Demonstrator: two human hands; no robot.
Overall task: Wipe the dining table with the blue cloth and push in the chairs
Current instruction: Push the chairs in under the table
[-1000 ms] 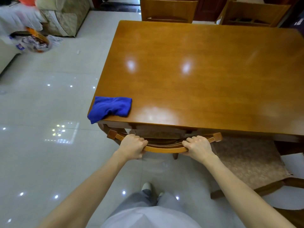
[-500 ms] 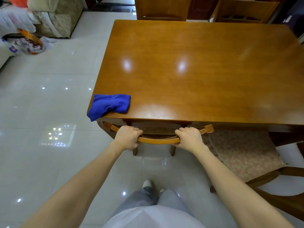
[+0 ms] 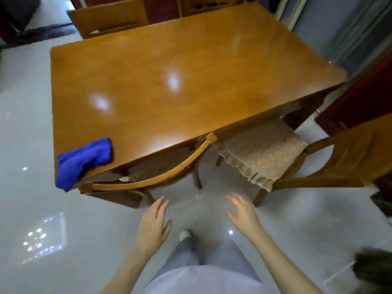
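Note:
The wooden dining table [image 3: 191,66] fills the upper middle of the head view. A crumpled blue cloth [image 3: 82,161] lies on its near left corner and hangs over the edge. A chair sits tucked under the near side, its curved backrest [image 3: 152,177] against the table edge. To the right, a second chair [image 3: 347,153] stands pulled out, its brown cushion [image 3: 263,151] partly under the table. My left hand [image 3: 153,223] and my right hand [image 3: 244,213] hover over the floor in front of the tucked chair, fingers spread, holding nothing.
Two more chairs [image 3: 110,18] stand at the table's far side. Glossy pale floor tiles [image 3: 31,209] surround the table. A dark red cabinet [image 3: 364,98] and a grey wall stand close on the right. My legs and a shoe are below.
Both hands let go of the chair's backrest and drew back with fingers spread. The chair now sits under the table. The view has swung to the right.

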